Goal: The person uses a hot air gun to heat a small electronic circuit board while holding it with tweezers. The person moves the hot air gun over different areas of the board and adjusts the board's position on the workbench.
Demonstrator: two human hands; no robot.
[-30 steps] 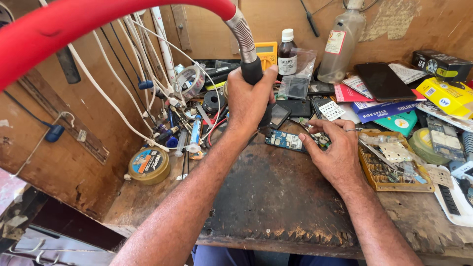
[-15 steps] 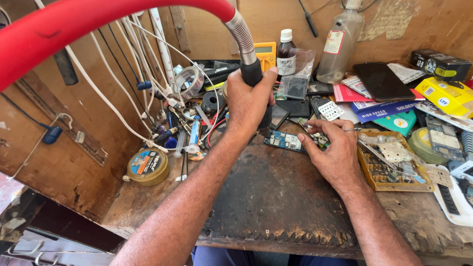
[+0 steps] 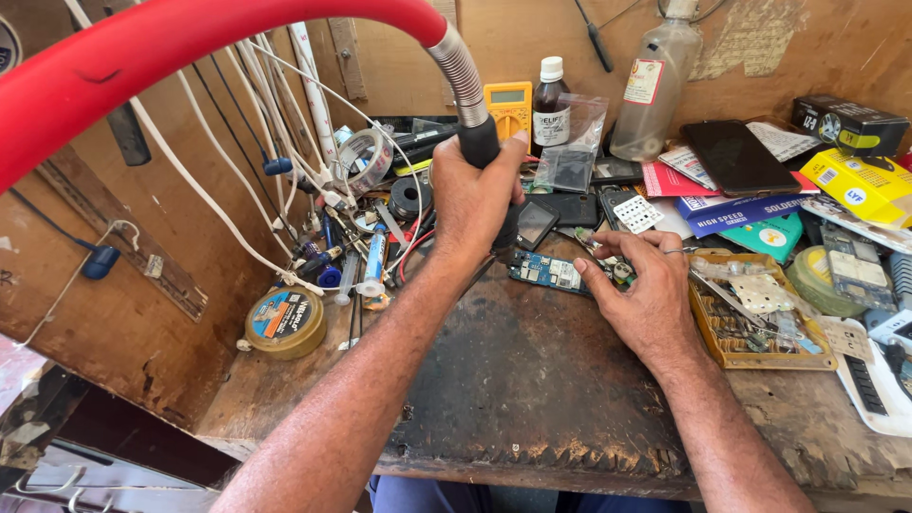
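Note:
My left hand [image 3: 475, 204] grips the black handle of a hot-air tool [image 3: 482, 142], whose metal spring neck runs up into a thick red hose [image 3: 190, 47] arching across the top left. The tool's tip points down at a small blue circuit board [image 3: 546, 273] lying on the dark worn workbench [image 3: 532, 380]. My right hand [image 3: 646, 290] rests just right of the board, fingers pinching thin tweezers [image 3: 594, 249] at the board's right end.
White cables, a tape roll [image 3: 361, 157], a round yellow tin [image 3: 285, 323] and loose tools crowd the left. A yellow multimeter [image 3: 508, 106], dark bottle [image 3: 550, 109], clear bottle [image 3: 655, 85], phones, boxes and a tray of parts [image 3: 750, 313] fill the back and right.

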